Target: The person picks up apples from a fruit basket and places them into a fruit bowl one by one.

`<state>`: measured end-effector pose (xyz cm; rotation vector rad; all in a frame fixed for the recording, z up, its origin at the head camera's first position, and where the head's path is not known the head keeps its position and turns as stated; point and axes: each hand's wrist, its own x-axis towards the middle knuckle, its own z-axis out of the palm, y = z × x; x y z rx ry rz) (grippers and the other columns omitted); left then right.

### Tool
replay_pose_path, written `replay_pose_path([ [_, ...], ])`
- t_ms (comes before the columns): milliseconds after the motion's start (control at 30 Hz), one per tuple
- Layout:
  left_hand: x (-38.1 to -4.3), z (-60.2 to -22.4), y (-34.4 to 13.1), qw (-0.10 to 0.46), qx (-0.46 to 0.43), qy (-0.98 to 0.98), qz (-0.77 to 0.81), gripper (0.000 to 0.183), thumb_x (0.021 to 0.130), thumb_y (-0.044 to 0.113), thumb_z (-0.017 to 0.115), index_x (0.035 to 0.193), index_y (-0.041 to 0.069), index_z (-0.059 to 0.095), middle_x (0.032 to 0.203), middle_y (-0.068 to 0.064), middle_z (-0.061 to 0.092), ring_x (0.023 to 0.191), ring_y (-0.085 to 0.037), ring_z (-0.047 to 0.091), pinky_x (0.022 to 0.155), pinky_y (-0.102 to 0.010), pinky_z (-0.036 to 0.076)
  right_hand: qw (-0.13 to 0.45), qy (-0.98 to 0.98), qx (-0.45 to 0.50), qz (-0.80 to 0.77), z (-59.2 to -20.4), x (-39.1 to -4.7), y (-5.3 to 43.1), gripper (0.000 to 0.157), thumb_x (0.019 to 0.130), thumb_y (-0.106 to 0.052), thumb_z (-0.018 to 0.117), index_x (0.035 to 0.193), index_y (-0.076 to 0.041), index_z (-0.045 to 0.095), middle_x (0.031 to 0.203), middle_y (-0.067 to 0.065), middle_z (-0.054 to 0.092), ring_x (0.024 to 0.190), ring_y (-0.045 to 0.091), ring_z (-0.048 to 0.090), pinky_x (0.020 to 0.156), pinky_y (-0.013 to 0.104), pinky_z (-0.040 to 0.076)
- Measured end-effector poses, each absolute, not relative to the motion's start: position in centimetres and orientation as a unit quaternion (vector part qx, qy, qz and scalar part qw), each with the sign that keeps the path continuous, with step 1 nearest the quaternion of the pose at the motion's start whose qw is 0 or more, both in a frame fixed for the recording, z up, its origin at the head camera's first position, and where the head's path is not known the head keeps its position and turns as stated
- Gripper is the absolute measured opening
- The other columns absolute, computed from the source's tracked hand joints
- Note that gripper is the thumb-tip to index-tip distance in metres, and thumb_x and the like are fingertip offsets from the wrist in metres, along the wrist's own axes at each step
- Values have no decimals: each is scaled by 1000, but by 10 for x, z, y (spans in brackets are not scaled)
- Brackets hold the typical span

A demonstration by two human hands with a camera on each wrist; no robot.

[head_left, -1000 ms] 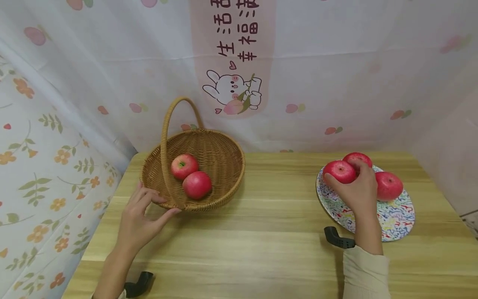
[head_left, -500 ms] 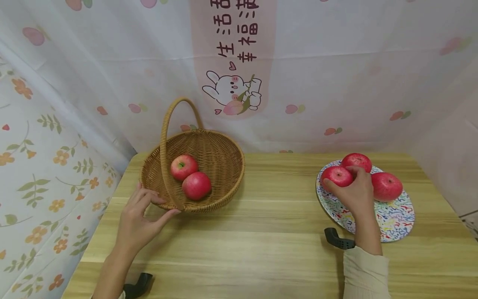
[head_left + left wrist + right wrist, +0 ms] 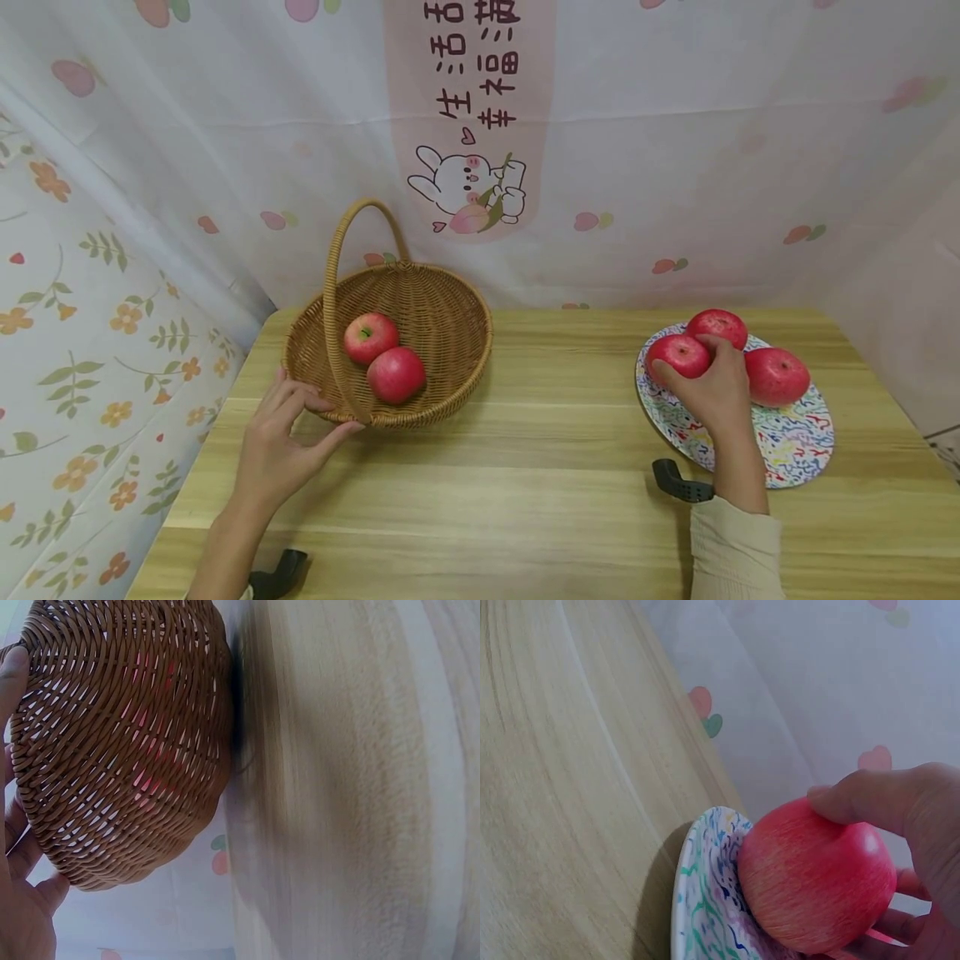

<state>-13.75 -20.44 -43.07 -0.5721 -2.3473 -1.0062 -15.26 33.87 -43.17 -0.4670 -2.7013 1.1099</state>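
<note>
In the head view a brown wicker basket [image 3: 450, 333] with a tall arched handle stands at the left, two red apples [image 3: 396, 375] lying inside it. My left hand [image 3: 273, 442] holds the basket's near left rim, thumb along the front and fingertips over the edge. To the right, my right hand [image 3: 712, 387] grips a red apple [image 3: 678, 356] between thumb and fingers, over the left part of a patterned plate [image 3: 798, 450]. The right wrist view has this apple [image 3: 810, 877] right at the plate's surface. Two more apples, one behind [image 3: 718, 325] and one at the right [image 3: 780, 377], rest on the plate.
The wooden table [image 3: 525, 467] spans the space between basket and plate. A white printed curtain [image 3: 637, 167] hangs along its back edge, and a floral cloth [image 3: 97, 375] borders the left side. Black wrist-worn pieces [image 3: 678, 481] stick out beside both wrists.
My right hand has shifted slightly left and toward me with the apple, drawing it away from the apple behind; over the last half second it stays almost still. The left hand keeps its place.
</note>
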Motion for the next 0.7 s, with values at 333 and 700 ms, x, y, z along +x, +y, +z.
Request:
replay_pose_path([
  [333, -138, -434, -205, 267, -212, -864, -371, 63, 88, 68, 72, 84, 6, 69, 89, -5, 65, 93, -11, 58, 132, -56, 27, 82, -915, -164, 361, -432, -152, 338, 91, 92, -30, 82, 157, 7, 31, 149, 37, 39, 135, 56, 38, 99, 78, 53],
  [700, -139, -435, -206, 266, -214, -864, -369, 62, 87, 68, 73, 84, 6, 69, 89, -4, 64, 91, -13, 59, 132, -56, 26, 73, -915, -174, 358, -430, -152, 336, 93, 92, -31, 82, 159, 5, 29, 149, 39, 35, 135, 57, 36, 96, 78, 54],
])
